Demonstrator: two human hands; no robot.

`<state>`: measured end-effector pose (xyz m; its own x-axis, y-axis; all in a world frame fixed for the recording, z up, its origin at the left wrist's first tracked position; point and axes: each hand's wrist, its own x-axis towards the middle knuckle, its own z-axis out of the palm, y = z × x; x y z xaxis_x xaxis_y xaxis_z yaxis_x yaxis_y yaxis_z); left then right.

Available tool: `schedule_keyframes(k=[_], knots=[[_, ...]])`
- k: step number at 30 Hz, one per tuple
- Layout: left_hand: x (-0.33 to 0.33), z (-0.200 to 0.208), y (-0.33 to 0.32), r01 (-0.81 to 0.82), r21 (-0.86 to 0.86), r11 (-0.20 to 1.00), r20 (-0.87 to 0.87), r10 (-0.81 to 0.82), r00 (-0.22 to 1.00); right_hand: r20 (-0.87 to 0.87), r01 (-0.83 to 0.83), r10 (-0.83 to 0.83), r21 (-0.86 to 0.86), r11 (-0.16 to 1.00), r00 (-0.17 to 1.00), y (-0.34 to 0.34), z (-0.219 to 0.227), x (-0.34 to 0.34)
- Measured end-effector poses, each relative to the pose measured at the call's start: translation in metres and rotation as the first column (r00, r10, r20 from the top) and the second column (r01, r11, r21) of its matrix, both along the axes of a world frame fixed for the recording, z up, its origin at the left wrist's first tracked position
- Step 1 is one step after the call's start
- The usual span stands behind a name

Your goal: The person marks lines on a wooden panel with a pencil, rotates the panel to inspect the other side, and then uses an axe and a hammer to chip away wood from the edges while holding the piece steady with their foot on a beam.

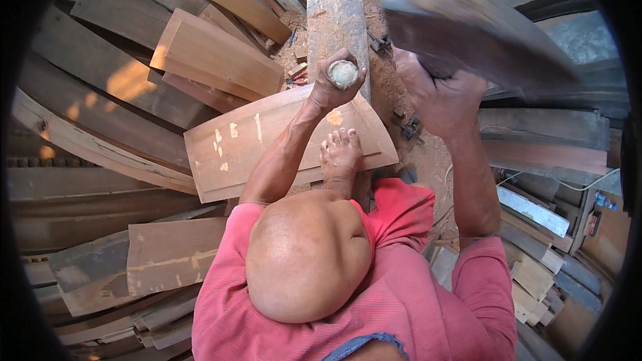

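Note:
My left hand [324,97] is closed round an upright chisel [342,74]; only the round, pale, worn butt of its handle shows, and the blade is hidden below the fist. In my right hand [445,100] is a big wooden mallet [468,33], smeared by motion and held up to the right of the chisel. Beneath the left arm lies a reddish wooden panel [221,153] with a curved far edge and several pale cut marks. My bare foot [340,153] presses on this panel, beside a small pale patch [334,117].
The panel lies across a long worn beam [334,13] that runs away from me. Two dark metal clamps [409,128] sit right of the beam among wood shavings [384,103]. Stacked boards [100,86] crowd the left, and more planks [542,127] lie on the right.

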<state>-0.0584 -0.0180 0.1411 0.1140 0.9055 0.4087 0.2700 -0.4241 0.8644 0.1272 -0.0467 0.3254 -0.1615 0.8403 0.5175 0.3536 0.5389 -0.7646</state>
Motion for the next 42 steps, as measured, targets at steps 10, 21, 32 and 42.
schedule_keyframes(k=[10, 21, 32, 42], knots=[[0.003, -0.016, -0.009, -0.09, 0.052, 0.995, 0.103, 0.084, 0.991, 0.438, -0.081, 0.041, 0.074, 0.994, 0.898, 0.011, -0.027, 0.009], [0.02, -0.015, 0.0, -0.159, 0.101, 0.982, 0.107, 0.149, 0.983, 0.349, 0.017, 0.057, -0.207, 0.978, 0.935, 0.005, -0.058, 0.021], [0.019, 0.019, 0.03, -0.101, -0.264, 0.959, 0.274, 0.175, 0.945, -0.038, 0.079, -0.088, -0.196, 0.978, 0.995, -0.022, -0.011, 0.034], [0.017, 0.002, 0.034, -0.075, -0.227, 0.971, 0.207, 0.123, 0.971, -0.108, 0.146, -0.17, -0.2, 0.969, 0.98, -0.026, -0.005, 0.042]])
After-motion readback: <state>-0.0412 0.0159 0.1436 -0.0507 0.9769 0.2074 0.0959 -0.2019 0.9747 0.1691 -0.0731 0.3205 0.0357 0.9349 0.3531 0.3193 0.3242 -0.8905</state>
